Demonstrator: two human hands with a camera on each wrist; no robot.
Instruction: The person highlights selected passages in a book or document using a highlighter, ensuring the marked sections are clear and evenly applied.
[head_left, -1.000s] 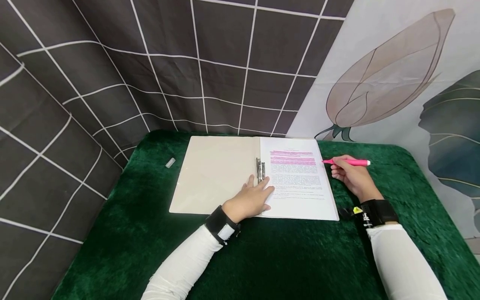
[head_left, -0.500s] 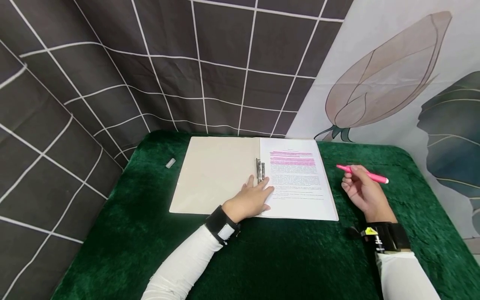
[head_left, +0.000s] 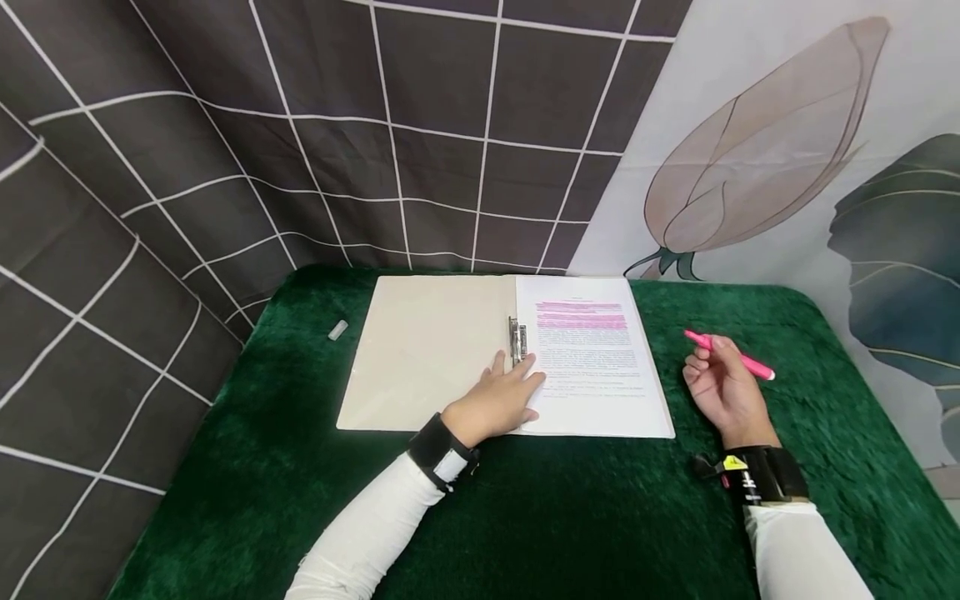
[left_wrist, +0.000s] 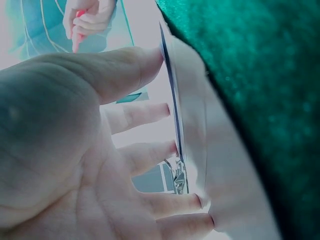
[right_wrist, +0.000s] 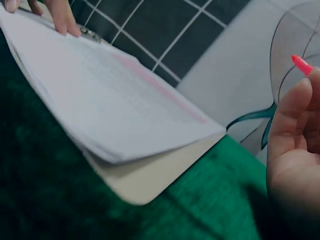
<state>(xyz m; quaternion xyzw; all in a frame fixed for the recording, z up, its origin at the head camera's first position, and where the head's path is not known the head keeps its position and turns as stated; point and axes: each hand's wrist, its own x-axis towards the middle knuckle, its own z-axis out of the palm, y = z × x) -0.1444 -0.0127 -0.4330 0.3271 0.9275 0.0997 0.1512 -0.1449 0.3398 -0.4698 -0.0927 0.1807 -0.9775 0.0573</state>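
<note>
An open cream folder (head_left: 431,350) lies flat with printed sheets (head_left: 588,392) on its right side, held under a metal clip (head_left: 517,337) near the fold. Several lines at the top of the page are marked pink. My left hand (head_left: 495,400) rests with spread fingers across the fold and the page's lower left edge, just below the clip. To the right of the folder, my right hand (head_left: 723,392) holds an uncapped pink highlighter (head_left: 756,367) between thumb and fingers, its tip pointing up-left, apart from the page. The right wrist view shows the highlighter's tip (right_wrist: 301,65) above the thumb.
A small whitish cap-like piece (head_left: 337,330) lies left of the folder. Dark green plush cloth (head_left: 570,517) covers the table. Behind it hang a dark grid-patterned curtain (head_left: 435,167) and a pale one with a printed flower (head_left: 757,158).
My right hand has drawn back from the page's right edge, moving right and toward me with the highlighter, and its palm has turned up more. The left hand stays on the folder.
</note>
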